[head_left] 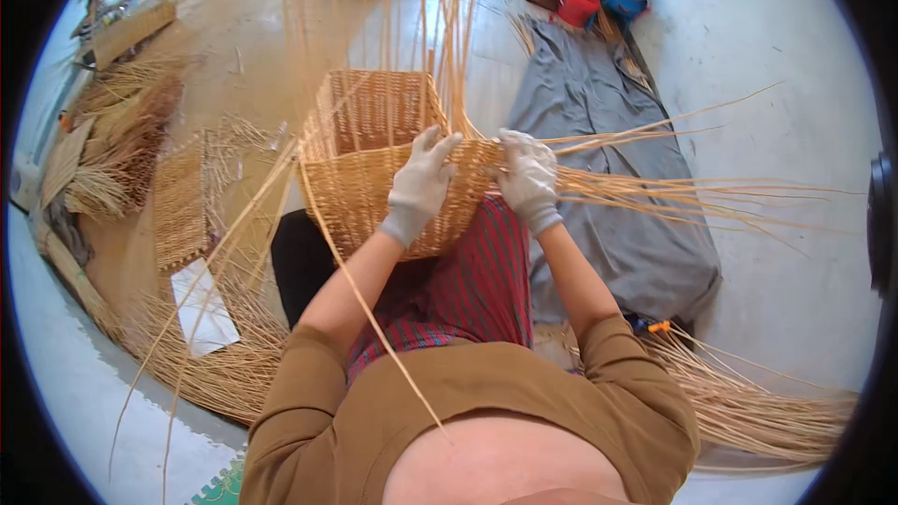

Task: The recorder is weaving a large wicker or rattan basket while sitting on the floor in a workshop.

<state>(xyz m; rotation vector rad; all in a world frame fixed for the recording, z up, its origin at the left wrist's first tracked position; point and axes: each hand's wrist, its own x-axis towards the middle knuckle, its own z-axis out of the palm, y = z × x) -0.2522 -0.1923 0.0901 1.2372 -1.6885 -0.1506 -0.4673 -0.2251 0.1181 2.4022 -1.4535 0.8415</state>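
Note:
A half-woven wicker basket rests against my lap, its near wall facing me. Long upright canes rise from its far and right sides, while loose canes fan out to the right from its right corner. My left hand, in a pale work glove, grips the near wall, fingers curled at the top edge. My gloved right hand is closed at the right corner, among the canes that stick out there. Its fingertips are partly hidden. More canes trail from the left corner towards me.
Cane bundles lie at lower left, and another cane bundle at lower right. A grey cloth covers something on the right. Beyond it sits a red container among clutter. A woven panel lies at left beside a white sheet.

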